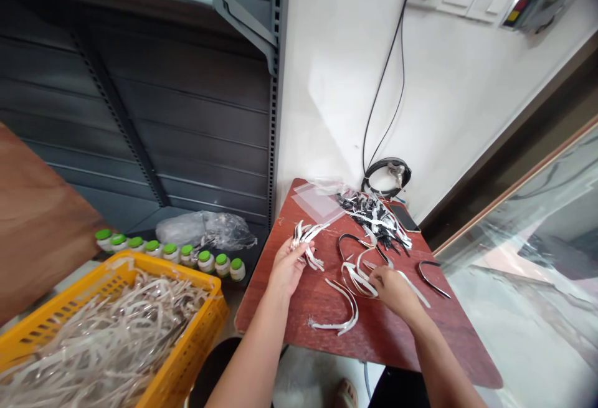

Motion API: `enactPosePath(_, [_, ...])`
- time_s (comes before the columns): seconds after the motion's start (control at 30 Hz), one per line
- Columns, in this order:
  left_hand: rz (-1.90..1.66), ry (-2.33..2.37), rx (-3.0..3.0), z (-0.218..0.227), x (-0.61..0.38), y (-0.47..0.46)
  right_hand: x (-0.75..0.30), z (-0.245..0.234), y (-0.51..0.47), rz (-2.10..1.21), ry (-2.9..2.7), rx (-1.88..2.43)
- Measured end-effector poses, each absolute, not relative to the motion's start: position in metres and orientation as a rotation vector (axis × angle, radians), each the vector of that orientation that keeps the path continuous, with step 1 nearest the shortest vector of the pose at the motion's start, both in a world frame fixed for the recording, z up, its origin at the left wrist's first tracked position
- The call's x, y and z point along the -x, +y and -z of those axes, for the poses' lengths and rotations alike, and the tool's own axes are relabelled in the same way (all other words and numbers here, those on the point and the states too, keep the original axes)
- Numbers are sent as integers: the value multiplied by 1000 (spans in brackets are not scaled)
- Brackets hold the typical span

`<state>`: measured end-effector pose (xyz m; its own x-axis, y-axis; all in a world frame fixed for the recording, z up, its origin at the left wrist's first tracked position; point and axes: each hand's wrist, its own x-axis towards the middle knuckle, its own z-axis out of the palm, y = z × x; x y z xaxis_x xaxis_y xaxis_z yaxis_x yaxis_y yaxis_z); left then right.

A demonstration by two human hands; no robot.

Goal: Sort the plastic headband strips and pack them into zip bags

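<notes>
My left hand (288,265) is closed around a bunch of short white and dark strips (308,233), held just above the left part of the red-brown table (299,314). To the right, my right hand (390,286) pinches at a loose tangle of white strips (357,280) on the tabletop; the fingertips partly hide what they grip. A curled white strip (346,321) with a frayed end lies between my arms. One dark curved strip (432,280) rests by the right edge. Behind the hands is a heap of black and white strips (376,215).
A yellow crate (212,283) full of pale strips stands at the left. Beyond it are green-lidded jars (187,255) and a plastic bag (205,230). Plastic sheets (317,202), a phone (404,218) and a coiled black cable (387,174) lie at the table's back.
</notes>
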<state>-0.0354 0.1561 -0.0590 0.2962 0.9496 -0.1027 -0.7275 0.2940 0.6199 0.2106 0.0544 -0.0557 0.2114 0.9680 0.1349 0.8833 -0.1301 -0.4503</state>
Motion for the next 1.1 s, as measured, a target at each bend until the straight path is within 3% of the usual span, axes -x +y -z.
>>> enactPosePath(0.17, [-1181,499,-524,58,33,154,-203,42,61,-249,-1632,1977])
enactPosePath(0.4, [-1218,476,-557,55,29,151,-139,33,79,-606,-1539,1511])
enactPosePath(1.1, [-1214,426,-588,54,32,146,-100,36,97,-638,-1648,1442])
